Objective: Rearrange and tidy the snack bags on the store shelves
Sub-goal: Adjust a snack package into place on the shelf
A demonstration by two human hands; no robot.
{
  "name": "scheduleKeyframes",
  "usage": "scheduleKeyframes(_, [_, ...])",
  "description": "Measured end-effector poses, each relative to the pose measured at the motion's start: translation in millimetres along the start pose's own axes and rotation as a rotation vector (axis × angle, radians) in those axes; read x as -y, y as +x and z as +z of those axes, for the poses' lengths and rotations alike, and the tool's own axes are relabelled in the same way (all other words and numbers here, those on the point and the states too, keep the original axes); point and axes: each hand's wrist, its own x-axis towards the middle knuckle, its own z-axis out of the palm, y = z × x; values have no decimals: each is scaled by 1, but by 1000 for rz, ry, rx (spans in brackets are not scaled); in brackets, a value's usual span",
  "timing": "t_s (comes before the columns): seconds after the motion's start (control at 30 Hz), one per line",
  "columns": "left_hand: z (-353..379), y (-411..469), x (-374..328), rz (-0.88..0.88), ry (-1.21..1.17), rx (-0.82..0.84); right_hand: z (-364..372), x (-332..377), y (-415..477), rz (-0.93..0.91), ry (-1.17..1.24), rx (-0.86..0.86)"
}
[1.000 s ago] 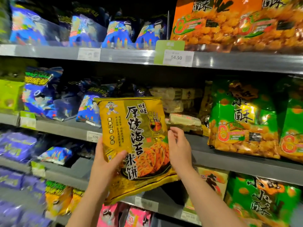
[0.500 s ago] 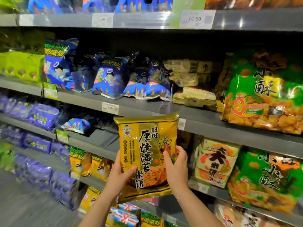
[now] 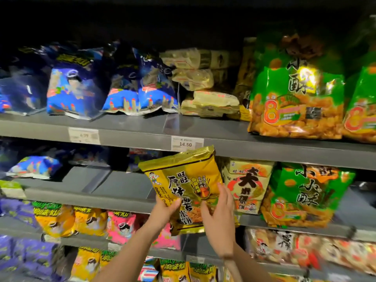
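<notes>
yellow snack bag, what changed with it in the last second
The yellow snack bag came down from in front of the upper shelf to the shelf below and is now tilted, beside the cream cracker packs. The left hand and right hand still grip its sides. The shelved stock stayed put.

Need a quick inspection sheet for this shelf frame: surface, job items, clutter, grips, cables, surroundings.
surface: grey metal shelf behind the held bag; more tiers above and below.
job's things: yellow-gold foil snack bag, tilted, held in front of that shelf, not set down.
clutter: blue snack bag lying flat on the same shelf; pale yellow packs piled loosely one tier up.
grips: left hand holds the bag's lower left, thumb on front; right hand holds its right side.
cables: nothing seen.
surroundings: green snack bags at right; white price tag reading 14.50.
</notes>
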Motion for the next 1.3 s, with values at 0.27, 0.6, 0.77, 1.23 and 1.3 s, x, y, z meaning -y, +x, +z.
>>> scheduleKeyframes(0.27, [-5, 51, -8, 69, 48, -29, 22, -10, 3, 137, 0, 28])
scheduleKeyframes(0.6, [-3, 75, -31, 83, 25, -268, 33, 16, 52, 114, 4, 56])
scheduleKeyframes(0.77, [3, 71, -14, 283, 230, -244, 45, 3, 46, 161, 88, 14])
scheduleKeyframes(1.23, [11, 99, -25, 352, 557, -393, 65, 19, 61, 188, -490, 132])
scheduleKeyframes(1.3, [14, 98, -19, 395, 617, -403, 73, 15, 46, 174, -535, 211])
